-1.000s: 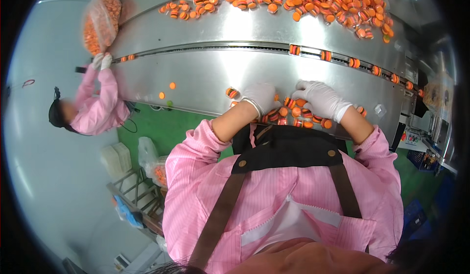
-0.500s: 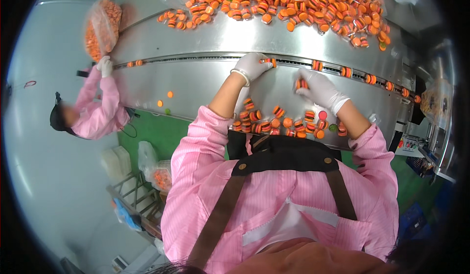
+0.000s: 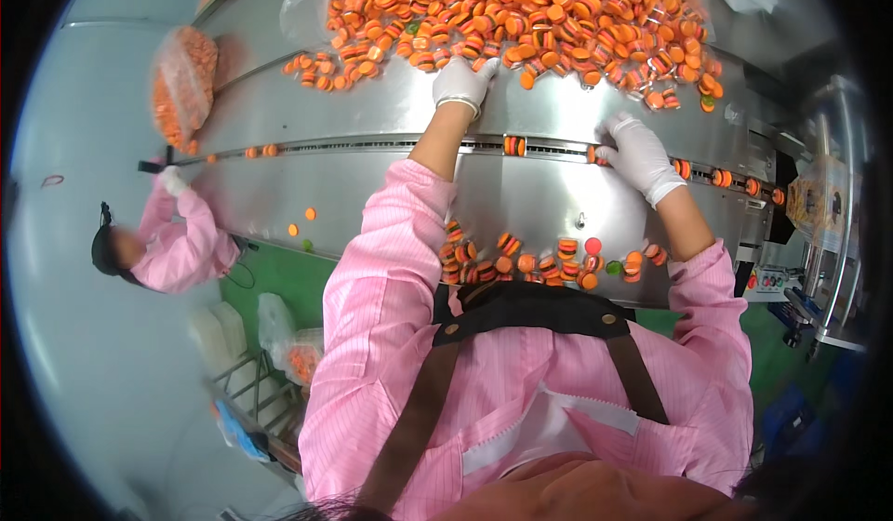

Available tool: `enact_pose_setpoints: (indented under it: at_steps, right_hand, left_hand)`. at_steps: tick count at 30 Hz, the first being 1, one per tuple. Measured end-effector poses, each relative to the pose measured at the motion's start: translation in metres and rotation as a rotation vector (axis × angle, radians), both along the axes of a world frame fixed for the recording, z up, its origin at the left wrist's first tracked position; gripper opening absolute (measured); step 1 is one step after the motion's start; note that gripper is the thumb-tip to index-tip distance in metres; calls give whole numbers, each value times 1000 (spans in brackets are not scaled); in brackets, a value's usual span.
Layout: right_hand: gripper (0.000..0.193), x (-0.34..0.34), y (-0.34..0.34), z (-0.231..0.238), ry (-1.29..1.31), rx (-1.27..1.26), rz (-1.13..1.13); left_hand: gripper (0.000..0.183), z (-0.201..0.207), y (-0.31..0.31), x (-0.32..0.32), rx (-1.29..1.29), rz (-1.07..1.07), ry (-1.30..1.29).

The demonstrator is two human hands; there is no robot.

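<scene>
Both my hands wear white gloves. My left hand (image 3: 462,84) is at the near edge of a large heap of small orange burger-shaped pieces (image 3: 558,19), thumb and fingers apart, with nothing visibly held; its fingertips touch or nearly touch the heap. My right hand (image 3: 642,156) hovers over the long narrow conveyor channel (image 3: 391,142), fingers loosely bent and thumb apart. Just beside its thumb, an orange layered piece (image 3: 593,154) sits in the channel. Left of that, another layered piece (image 3: 514,146) stands on edge in the channel.
Loose layered pieces (image 3: 526,263) lie along the table's near edge before me. More pieces (image 3: 722,178) sit spaced along the channel toward a machine (image 3: 828,205) at right. At left, a co-worker (image 3: 177,242) in pink stands by a filled clear bag (image 3: 184,84).
My left hand has let go of a piece in the channel and moved away from me to the heap. My right hand has moved right and farther away, and its piece no longer shows in it.
</scene>
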State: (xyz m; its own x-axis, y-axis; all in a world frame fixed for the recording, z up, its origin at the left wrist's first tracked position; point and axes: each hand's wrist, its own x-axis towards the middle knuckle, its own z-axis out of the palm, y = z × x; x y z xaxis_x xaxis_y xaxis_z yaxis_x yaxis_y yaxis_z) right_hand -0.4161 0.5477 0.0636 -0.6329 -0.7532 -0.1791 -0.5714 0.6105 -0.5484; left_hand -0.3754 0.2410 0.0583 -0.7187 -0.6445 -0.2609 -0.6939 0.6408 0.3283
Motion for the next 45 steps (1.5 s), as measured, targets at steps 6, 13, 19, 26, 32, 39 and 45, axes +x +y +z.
enact_pose_setpoints:
  at_steps: [6,13,19,26,32,39,45]
  right_hand:
    - [47,-38,5,15,349,-104,-423]
    - [42,-77,-28,-4,298,258,-246]
    - [27,-75,-12,4,166,-59,-250]
    - [28,-18,15,-21,-440,-458,-130]
    - [23,17,15,-10,-364,-212,-263]
    - [22,13,35,-24,-14,-108,-348]
    - [34,-30,33,-8,336,-108,-570]
  left_hand:
    - [72,-15,-2,-3,-23,31,103]
    - [36,-15,-6,47,264,-118,339]
    - [34,-9,39,101,566,-361,347]
    - [46,-8,56,107,184,-693,157]
    - [42,22,40,91,225,-312,288]
    - [33,1,-27,54,867,196,600]
    - [44,7,-16,50,63,-191,316]
